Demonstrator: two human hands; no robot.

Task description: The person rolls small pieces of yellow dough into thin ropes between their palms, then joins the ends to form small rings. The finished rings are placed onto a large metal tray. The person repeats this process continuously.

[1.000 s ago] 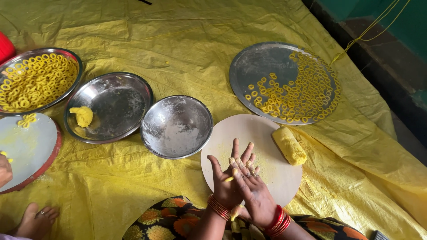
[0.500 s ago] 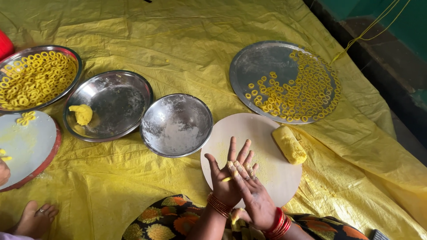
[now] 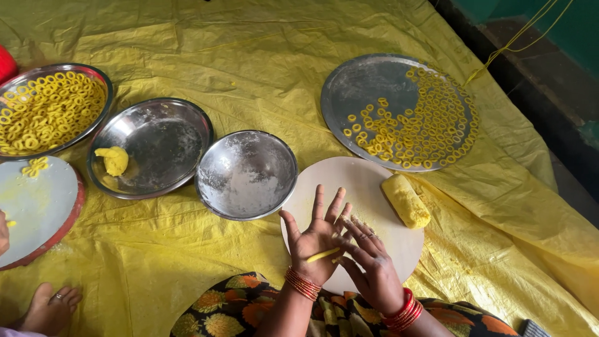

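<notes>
Little has moved since the earlier frames: both hands stay over the near part of the board, palms together, rolling the same dough strip.

Largest is the yellow sheet (image 3: 262, 56) covering the floor. Toward its far right corner lies a flat steel tray (image 3: 368, 81), its right half covered with small yellow dough rings. At the left edge a steel dish (image 3: 93, 78) is heaped with more rings. Beside it, a shallow steel plate (image 3: 168, 143) holds one dough lump (image 3: 113, 160) at its left side. Next comes a steel bowl (image 3: 246, 175), dusted with flour and holding nothing else. A second round board (image 3: 37, 206) at the left edge carries a few dough bits.

The round white board (image 3: 362, 187) bears a dough log (image 3: 406, 201) at its right edge, long axis running from far-left to near-right.

Left hand (image 3: 318, 240) is open, palm up, fingers spread; right hand (image 3: 371, 265) lies flat across it, neither grip closed. The strip (image 3: 323, 254) lies on the left palm, nearly level, its right end slightly farther away.
</notes>
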